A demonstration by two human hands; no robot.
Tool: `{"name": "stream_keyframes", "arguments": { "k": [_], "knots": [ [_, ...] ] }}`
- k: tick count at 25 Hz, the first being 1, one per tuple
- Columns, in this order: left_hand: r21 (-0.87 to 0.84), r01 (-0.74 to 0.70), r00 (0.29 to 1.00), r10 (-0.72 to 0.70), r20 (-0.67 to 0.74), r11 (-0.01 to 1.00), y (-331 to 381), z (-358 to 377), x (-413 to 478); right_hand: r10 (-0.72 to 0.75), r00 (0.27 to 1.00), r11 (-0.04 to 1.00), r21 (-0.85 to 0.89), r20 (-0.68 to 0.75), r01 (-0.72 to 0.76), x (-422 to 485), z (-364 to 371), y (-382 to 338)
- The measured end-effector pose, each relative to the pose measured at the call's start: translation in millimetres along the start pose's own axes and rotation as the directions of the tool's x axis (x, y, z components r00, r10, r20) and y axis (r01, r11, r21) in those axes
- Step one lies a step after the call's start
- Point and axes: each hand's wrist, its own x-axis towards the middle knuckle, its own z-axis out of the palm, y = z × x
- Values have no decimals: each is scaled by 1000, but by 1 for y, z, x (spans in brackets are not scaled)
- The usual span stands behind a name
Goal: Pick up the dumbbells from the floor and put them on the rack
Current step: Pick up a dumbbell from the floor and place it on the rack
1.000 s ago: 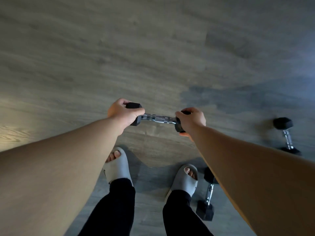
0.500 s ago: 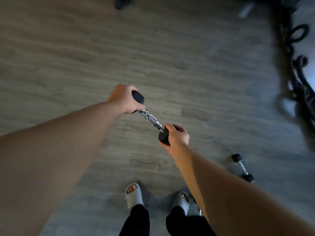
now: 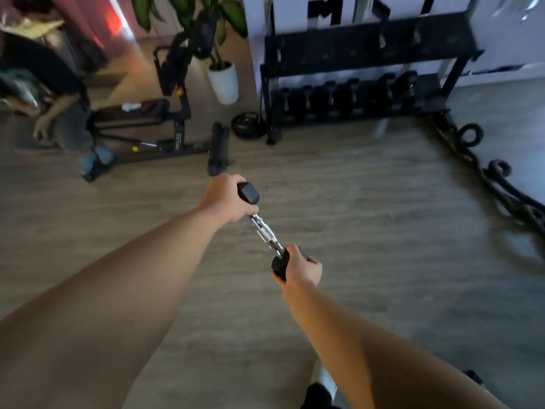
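Black hex-headed dumbbell with a knurled chrome handle (image 3: 264, 230) hangs in the air, tilted, the left hand (image 3: 225, 200) wrapped over its far head and the right hand (image 3: 300, 268) clamped on the near one; gripped by the heads, it could slip and drop onto the wood-look floor (image 3: 368, 231), well short of the black steel rack (image 3: 365, 51)

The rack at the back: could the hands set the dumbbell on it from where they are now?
Probably not yet. The rack stands across a stretch of bare floor, well beyond both hands, left and right, gripping the dumbbell. Nothing blocks the way, though.
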Motion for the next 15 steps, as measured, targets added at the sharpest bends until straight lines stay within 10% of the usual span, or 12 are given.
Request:
{"name": "stream_keyframes", "arguments": {
  "k": [15],
  "knots": [
    [-1, -243, 965, 241, -102, 970, 85, -72, 338, -36, 997, 987, 162, 72, 24, 106, 255, -212]
  ]
}}
